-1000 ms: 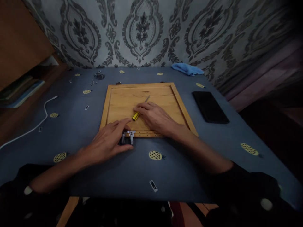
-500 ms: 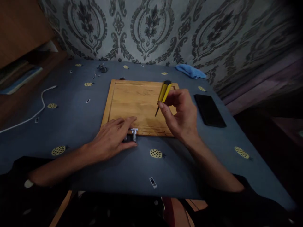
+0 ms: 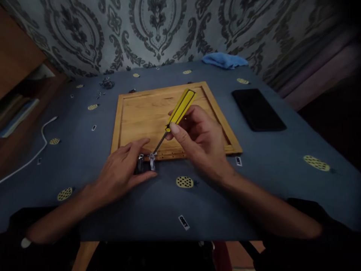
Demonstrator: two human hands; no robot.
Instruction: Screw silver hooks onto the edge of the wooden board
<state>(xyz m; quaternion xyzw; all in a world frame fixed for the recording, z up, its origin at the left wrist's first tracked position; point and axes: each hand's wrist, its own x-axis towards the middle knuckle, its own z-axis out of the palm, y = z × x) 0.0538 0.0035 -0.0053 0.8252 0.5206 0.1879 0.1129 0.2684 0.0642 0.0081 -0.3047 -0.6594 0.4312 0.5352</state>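
A yellow-handled screwdriver [image 3: 181, 110] is pinched between the thumb and fingers of my right hand [image 3: 204, 141]. It slants down to the left, its tip touching or very close to a small silver metal fitting [image 3: 152, 161] on the near edge of a framed wooden panel [image 3: 146, 116]. My left hand [image 3: 121, 162] grips this fitting against the edge, fingers above on the panel and thumb below. A second silver upright [image 3: 141, 162] shows inside the same grip; whether the two are one piece I cannot tell. Small dark holes dot the edge to the right.
A black phone [image 3: 258, 110] lies right of the panel, and a blue cloth [image 3: 224, 60] is by the wall. Small metal parts [image 3: 107, 83] sit at the back left. A white cable [image 3: 43, 135] runs along the left of the patterned tablecloth [image 3: 220, 207].
My right hand has brought the screwdriver down and left, from above the panel to the metal fitting. My left hand keeps its hold. The view has shifted, and the panel appears turned.
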